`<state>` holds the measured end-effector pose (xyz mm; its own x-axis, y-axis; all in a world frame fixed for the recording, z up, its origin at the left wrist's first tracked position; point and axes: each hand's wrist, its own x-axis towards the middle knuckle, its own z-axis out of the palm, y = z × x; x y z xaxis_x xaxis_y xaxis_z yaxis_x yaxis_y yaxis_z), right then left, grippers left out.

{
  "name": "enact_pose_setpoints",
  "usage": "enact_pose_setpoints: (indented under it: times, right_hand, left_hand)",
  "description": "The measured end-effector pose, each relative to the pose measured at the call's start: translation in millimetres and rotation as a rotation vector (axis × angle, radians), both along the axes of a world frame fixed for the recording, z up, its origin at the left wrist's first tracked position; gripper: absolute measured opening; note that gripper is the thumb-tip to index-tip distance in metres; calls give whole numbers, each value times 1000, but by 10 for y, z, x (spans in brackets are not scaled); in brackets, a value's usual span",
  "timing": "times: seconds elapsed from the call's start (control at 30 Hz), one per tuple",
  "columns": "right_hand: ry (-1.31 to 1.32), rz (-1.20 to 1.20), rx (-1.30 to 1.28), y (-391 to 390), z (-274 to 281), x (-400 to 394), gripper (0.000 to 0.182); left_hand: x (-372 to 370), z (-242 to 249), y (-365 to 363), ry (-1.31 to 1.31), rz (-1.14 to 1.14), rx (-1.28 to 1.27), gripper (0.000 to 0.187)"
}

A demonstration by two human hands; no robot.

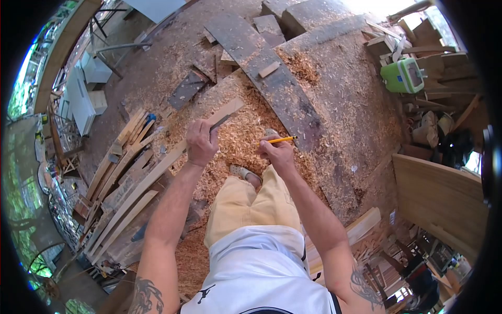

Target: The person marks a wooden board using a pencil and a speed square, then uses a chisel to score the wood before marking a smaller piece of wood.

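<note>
My left hand is closed around a long, pale wooden strip, its end pointing away from me. A short dark flat piece pokes out by the fingers, along the edge of the wood; I cannot tell what kind of tool it is. In the pinched fingers of my right hand is a yellow pencil, held nearly level with its dark tip to the right. Wood shavings cover the floor beneath both hands, around my shoes.
A dark, wide plank lies ahead, a small wood block on it. Several long boards are stacked at left. A green and white box sits far right, above a large wooden panel.
</note>
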<state>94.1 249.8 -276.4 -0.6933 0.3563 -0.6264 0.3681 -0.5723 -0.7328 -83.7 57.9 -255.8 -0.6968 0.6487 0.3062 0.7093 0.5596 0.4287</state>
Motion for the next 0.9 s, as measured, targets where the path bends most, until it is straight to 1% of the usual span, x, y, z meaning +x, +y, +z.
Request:
enact_pose_setpoints:
  times: [0.17,0.27,0.37,0.5,0.57,0.8,0.9]
  right_hand:
    - [28,-39,-21,-22,-11,-123,27]
    - [65,-97,-63,-54,26,-278,28]
    - [128,-143,-54,-136,-134,-442,26]
    - [62,-131,114,-245,-54,-664,26]
    - [56,-149,173,-284,10,-743,27]
    - [92,-174,151,-340,-26,-799,27]
    - [108,-191,145,-359,-68,-810,26]
  left_hand:
    - [3,27,20,-17,7,9,14]
    - [-3,31,29,1,17,-9,14]
    - [4,41,29,0,31,-40,14]
    - [21,34,42,9,50,-33,16]
    - [20,6,29,18,54,-70,17]
    - [10,-66,-7,56,47,-143,20]
    - [2,-72,-6,60,44,-130,19]
